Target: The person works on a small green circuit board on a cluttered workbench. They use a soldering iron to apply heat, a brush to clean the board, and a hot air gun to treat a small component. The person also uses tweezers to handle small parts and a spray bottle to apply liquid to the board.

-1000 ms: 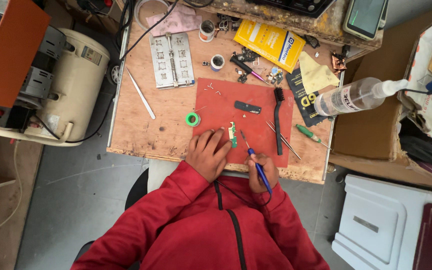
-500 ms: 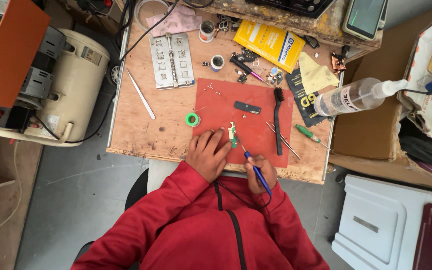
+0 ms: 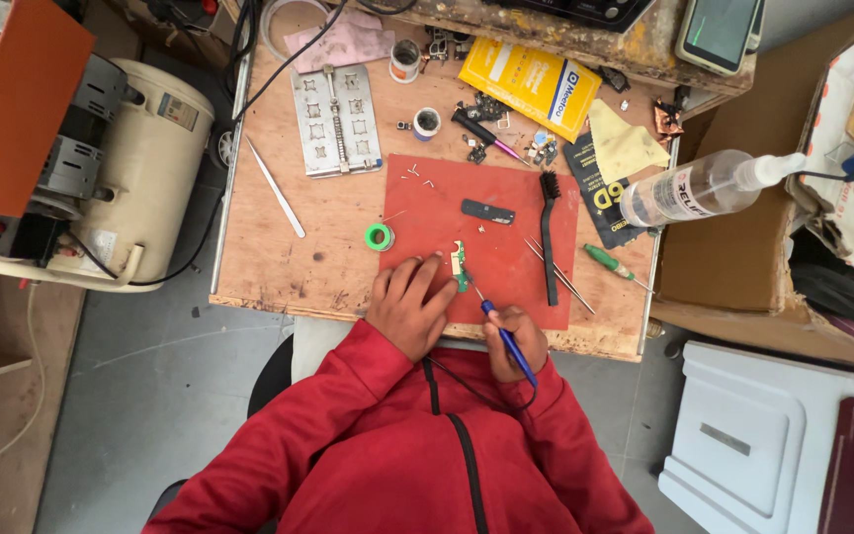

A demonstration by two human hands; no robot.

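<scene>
A small green circuit board (image 3: 460, 265) lies on a red mat (image 3: 506, 213) on the wooden workbench (image 3: 323, 252). My left hand (image 3: 409, 304) lies flat on the mat with its fingertips pressing beside the board. In my right hand (image 3: 516, 339) I grip a blue-handled soldering iron (image 3: 506, 341), and its thin tip points up-left and reaches the board's lower end. Both sleeves are red.
On the mat lie a black brush (image 3: 549, 235), tweezers (image 3: 558, 274) and a small dark part (image 3: 487, 211). A green solder roll (image 3: 379, 236), metal fixture plate (image 3: 336, 120), white probe (image 3: 275, 186), yellow box (image 3: 529, 86), green screwdriver (image 3: 613, 265) and clear bottle (image 3: 701, 187) surround it.
My right hand has brought the iron's tip slightly closer to the board. My left hand stays pressed beside it.
</scene>
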